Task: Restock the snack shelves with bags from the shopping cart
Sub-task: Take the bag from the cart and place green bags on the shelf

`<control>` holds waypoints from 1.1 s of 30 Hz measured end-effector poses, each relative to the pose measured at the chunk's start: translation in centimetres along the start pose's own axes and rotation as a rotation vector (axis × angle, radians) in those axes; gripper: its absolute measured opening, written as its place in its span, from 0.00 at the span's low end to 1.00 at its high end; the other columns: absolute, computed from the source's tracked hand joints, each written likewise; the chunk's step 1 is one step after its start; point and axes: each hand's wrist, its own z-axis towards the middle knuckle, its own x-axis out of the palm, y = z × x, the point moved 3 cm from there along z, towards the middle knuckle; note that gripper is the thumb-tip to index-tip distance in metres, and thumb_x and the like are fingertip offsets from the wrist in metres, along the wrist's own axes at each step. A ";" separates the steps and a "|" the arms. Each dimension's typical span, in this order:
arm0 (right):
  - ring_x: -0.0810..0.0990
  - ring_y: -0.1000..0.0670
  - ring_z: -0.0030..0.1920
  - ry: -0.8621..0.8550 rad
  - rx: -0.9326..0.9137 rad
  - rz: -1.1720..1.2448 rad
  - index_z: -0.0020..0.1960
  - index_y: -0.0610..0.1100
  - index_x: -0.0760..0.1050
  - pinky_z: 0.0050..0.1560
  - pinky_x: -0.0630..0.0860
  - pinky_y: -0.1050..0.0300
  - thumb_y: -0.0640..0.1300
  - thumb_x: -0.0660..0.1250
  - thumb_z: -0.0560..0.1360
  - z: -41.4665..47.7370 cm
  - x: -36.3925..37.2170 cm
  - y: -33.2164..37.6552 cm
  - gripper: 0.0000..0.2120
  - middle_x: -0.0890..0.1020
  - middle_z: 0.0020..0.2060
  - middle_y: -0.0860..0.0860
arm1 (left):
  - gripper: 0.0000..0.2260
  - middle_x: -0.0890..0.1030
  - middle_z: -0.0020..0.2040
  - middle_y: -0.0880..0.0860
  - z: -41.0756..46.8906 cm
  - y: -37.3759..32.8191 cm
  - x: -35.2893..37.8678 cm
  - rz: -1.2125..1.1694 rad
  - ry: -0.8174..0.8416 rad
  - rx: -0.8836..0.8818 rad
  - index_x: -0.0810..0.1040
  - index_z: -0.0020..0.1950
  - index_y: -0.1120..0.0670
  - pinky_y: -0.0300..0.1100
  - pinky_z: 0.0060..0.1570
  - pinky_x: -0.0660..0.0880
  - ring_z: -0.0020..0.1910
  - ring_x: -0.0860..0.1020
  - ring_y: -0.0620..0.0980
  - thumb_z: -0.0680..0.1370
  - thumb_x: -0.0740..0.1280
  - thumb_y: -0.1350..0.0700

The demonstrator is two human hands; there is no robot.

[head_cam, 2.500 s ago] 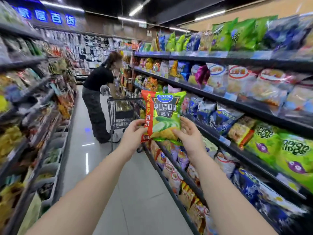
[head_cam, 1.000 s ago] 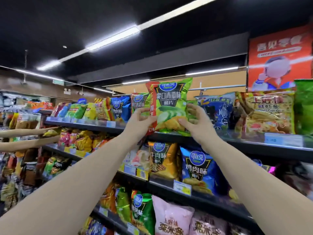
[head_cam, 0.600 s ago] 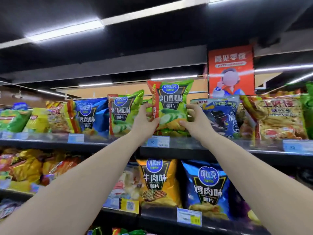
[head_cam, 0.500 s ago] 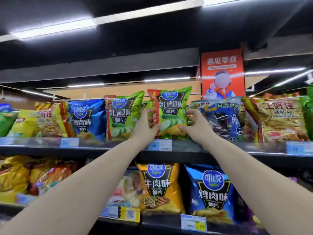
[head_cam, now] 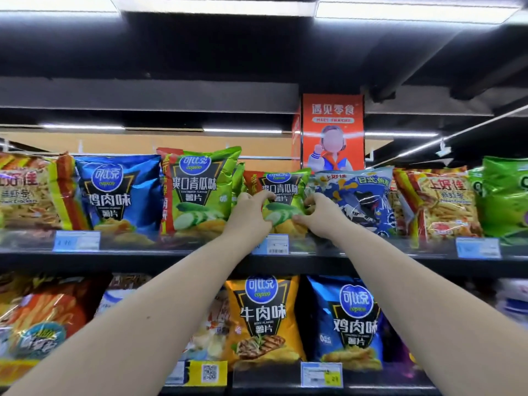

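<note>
On the upper shelf (head_cam: 143,257), from the far left, stood a yellow bag (head_cam: 25,192), a blue bag (head_cam: 120,192) and a green cucumber bag (head_cam: 200,192), packed side by side. Just right of these the left hand (head_cam: 251,212) reached up, and its grip was closed on the left edge of the green chip bag (head_cam: 281,195). This bag stood upright on the upper shelf, behind the front edge and above a price tag (head_cam: 275,244). The right hand (head_cam: 317,212) gripped the bag's right edge, fingers curled round it. The bag filled the gap between the green cucumber bag and a blue-and-white bag (head_cam: 360,201), with little free room at either side. Above the row the space was open. Farther right stood a red-and-yellow bag (head_cam: 440,204) and a big green bag (head_cam: 505,195). On the lower shelf (head_cam: 265,378), an orange bag (head_cam: 263,318) and a dark blue bag (head_cam: 351,321) stood between the forearms. Behind hung an orange poster (head_cam: 333,130), under long ceiling lights (head_cam: 400,10).
</note>
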 end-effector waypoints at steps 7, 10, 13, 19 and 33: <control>0.77 0.48 0.56 -0.222 -0.189 -0.093 0.61 0.46 0.73 0.56 0.74 0.51 0.48 0.72 0.74 -2.6 -1.8 0.7 0.18 0.78 0.56 0.49 | 0.18 0.69 0.60 0.52 -0.6 -0.7 0.3 0.019 -0.049 0.036 0.72 0.66 0.47 0.47 0.55 0.73 0.58 0.70 0.52 0.77 0.67 0.55; 0.74 0.49 0.59 -0.308 -0.305 -0.156 0.61 0.46 0.74 0.61 0.71 0.54 0.44 0.69 0.75 -3.7 -3.9 -0.2 0.15 0.77 0.57 0.50 | 0.17 0.73 0.62 0.52 -0.6 -2.2 0.3 0.044 -0.110 0.129 0.75 0.65 0.49 0.49 0.61 0.71 0.63 0.70 0.52 0.76 0.67 0.57; 0.70 0.47 0.63 -0.418 -0.274 -0.162 0.62 0.46 0.74 0.62 0.66 0.55 0.42 0.69 0.74 -4.4 -7.3 -2.6 0.16 0.76 0.59 0.49 | 0.17 0.77 0.61 0.49 -0.6 -4.7 0.7 0.021 -0.149 0.236 0.77 0.63 0.47 0.52 0.65 0.70 0.64 0.72 0.50 0.75 0.69 0.57; 0.73 0.49 0.57 -0.307 -0.006 -0.100 0.66 0.47 0.69 0.59 0.71 0.53 0.46 0.74 0.72 -4.3 -11.3 -7.9 0.26 0.73 0.61 0.46 | 0.20 0.72 0.69 0.50 -0.4 -9.7 5.3 0.013 0.041 0.374 0.74 0.70 0.45 0.49 0.70 0.66 0.70 0.67 0.50 0.77 0.69 0.54; 0.76 0.46 0.60 -0.153 -0.164 -0.126 0.67 0.46 0.68 0.59 0.74 0.51 0.46 0.69 0.76 -3.8 -11.2 -10.2 0.21 0.77 0.60 0.47 | 0.23 0.67 0.74 0.58 0.3 -12.0 9.5 0.465 -0.033 0.350 0.67 0.75 0.48 0.53 0.69 0.66 0.72 0.65 0.57 0.81 0.60 0.45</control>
